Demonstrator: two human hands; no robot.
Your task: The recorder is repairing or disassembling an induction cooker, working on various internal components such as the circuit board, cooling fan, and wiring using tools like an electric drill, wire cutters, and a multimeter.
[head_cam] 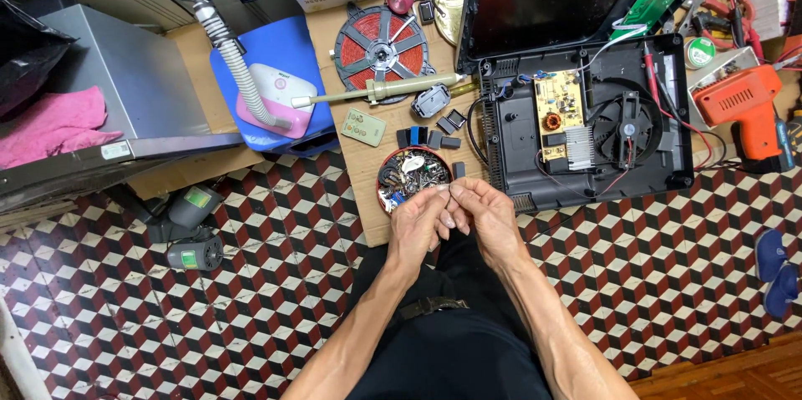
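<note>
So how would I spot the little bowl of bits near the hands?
Find the opened black plastic appliance case with the fan. Left of it, on brown cardboard, just above both hands, sits a round dark-red bowl. It alone is heaped with tiny metal parts.

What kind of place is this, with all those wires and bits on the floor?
Probably a small electronics repair workshop, set up on a tiled floor. An opened appliance shows its circuit board and fan, a soldering iron lies on cardboard, and a round bowl holds small parts by the person's hands.
</note>
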